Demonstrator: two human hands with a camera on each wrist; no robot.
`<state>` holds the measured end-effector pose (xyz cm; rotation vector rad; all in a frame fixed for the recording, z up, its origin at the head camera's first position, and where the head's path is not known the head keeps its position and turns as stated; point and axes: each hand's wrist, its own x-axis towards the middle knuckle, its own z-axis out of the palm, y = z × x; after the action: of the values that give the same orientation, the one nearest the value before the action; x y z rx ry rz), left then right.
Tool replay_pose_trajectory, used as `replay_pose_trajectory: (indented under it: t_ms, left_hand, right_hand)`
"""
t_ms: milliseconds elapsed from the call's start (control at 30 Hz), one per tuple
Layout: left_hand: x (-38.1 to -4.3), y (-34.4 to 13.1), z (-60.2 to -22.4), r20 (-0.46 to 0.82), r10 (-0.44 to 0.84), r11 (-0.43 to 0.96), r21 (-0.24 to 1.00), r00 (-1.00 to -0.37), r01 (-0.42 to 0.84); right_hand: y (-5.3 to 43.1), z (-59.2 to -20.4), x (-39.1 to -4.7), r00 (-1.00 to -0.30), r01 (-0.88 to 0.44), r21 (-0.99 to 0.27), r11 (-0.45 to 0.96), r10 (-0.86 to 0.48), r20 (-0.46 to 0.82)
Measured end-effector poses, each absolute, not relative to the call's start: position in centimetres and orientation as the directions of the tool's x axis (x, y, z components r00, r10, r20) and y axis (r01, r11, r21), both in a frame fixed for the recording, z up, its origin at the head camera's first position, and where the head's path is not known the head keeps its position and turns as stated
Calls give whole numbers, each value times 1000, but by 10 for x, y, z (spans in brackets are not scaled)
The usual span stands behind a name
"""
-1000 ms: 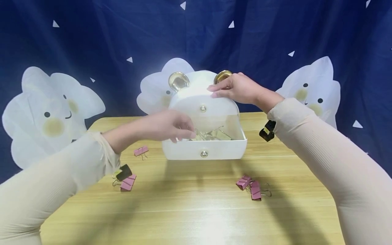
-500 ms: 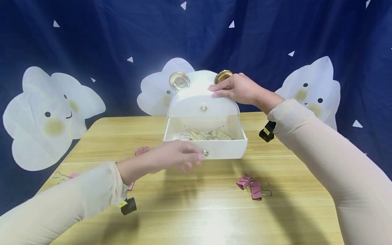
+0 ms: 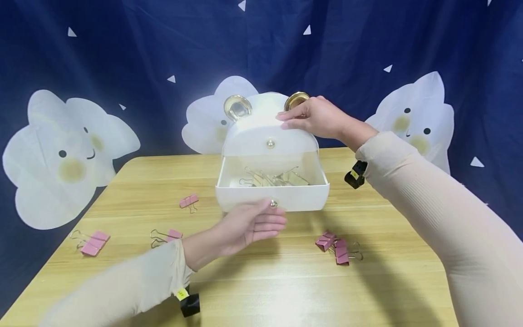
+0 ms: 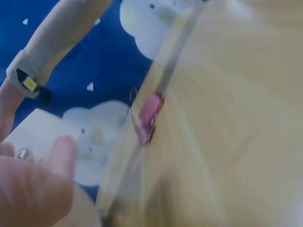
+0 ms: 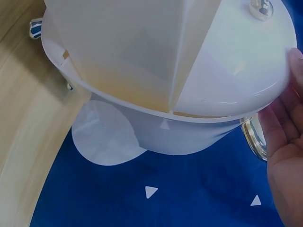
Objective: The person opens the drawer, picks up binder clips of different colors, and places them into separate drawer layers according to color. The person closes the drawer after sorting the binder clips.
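A white box [image 3: 261, 109] with two round gold ears stands at the middle back, its lower drawer [image 3: 241, 197] pulled out. Several binder clips [image 3: 261, 178] with metal handles lie in the drawer. My left hand [image 3: 249, 227] is at the drawer front, fingers straight and spread below the gold knob [image 3: 273, 204], thumb beside it. In the left wrist view the hand is blurred near the knob [image 4: 22, 153]. My right hand [image 3: 318, 118] rests on the box top by the right gold ear. The right wrist view shows its fingertips [image 5: 270, 125] against the box's curved edge.
Pink binder clips lie on the wooden table [image 3: 261, 290]: one at far left [image 3: 95, 243], one partly behind the left sleeve [image 3: 173, 235], one farther back [image 3: 189, 201], and two together at right [image 3: 341, 253]. A blue curtain [image 3: 155, 41] hangs behind.
My left hand has come out from over the drawer, down and to the right, to the knob on its front, turning palm up as it moves. The right hand stays on the box top.
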<state>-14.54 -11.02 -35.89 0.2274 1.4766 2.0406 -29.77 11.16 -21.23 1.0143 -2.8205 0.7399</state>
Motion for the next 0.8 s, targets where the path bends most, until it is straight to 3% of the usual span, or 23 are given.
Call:
replay_pose_trajectory:
  t_ms: [267,800]
  left_hand:
    - [-135,-96,-364,-167,485,-405,827,-858,-389]
    - [-152,-86,-364,-145,423,-467,811,-894,-353]
  right_hand:
    - [112,-212,-296,-786,-611,-415,674,-580,214]
    - [112,-212,-295,-779,-622,-399,674,-584,226]
